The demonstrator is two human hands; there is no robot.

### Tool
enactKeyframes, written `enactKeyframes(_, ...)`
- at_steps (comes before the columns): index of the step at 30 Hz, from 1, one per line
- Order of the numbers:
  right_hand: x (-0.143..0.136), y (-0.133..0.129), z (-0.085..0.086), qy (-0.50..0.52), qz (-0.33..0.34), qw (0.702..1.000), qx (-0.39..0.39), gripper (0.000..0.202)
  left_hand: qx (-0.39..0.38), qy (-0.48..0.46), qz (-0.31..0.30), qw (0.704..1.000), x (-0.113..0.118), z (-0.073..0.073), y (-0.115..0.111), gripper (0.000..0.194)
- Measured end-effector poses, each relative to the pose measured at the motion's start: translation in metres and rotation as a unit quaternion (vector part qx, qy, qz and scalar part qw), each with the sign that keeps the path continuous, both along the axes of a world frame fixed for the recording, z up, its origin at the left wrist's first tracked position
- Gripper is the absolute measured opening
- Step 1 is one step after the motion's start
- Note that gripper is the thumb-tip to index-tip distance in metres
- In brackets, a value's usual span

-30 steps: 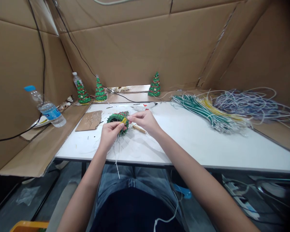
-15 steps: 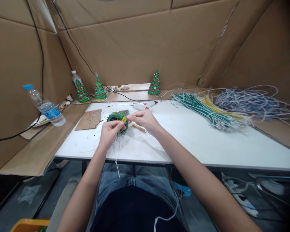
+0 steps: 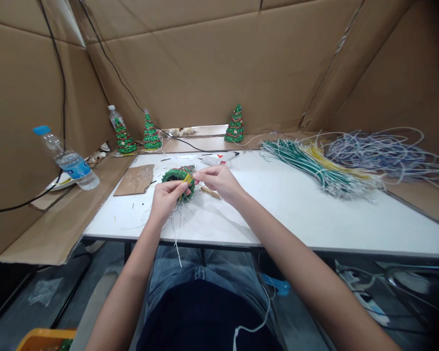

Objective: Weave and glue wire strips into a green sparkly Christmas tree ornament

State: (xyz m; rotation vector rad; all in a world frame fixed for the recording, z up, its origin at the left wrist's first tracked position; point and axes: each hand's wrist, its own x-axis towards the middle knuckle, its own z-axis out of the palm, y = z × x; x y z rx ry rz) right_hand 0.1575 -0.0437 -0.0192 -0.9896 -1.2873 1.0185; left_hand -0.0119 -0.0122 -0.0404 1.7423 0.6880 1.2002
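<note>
"Barely anything moved. View drifted a touch, and the yellow strands (image 3: 187, 179) look more fanned out than in the earlier frame."

"Grip?"

"Left hand (image 3: 168, 195) has the yellow strands pinched between thumb and finger. Right hand (image 3: 215, 179) has its fingertips at their upper ends; too small to tell whether they grip one."

"Where's the piece?"

"Green tinsel piece (image 3: 169, 174), right behind the hands, over the white table (image 3: 278, 209). Looks tipped over, round opening toward the person, a bit of red showing. Loose white strands (image 3: 174, 236) hang below it, past the table edge."

"How far along?"

"Green covering is on, by the look of it. Strands are still unsecured, I'd judge; can't tell how many remain. Three decorated trees stand upright at the back: left tree (image 3: 124, 138), middle tree (image 3: 151, 134), right tree (image 3: 234, 126). Those look complete."

"Nearby?"

"Glue gun (image 3: 218, 160) behind, not held. Gold stick (image 3: 210, 192) beside the right hand. Cardboard piece (image 3: 134, 181) left of the green tinsel piece."
</note>
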Motion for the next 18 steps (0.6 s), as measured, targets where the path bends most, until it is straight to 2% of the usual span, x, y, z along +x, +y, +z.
enactKeyframes(18, -0.0074, -0.0035, 0.0015, 0.01, -0.033, 0.999, 0.023, 0.028, 0.002, -0.002, -0.003, 1.0, 0.0016, 0.0004, 0.0013, 0.031)
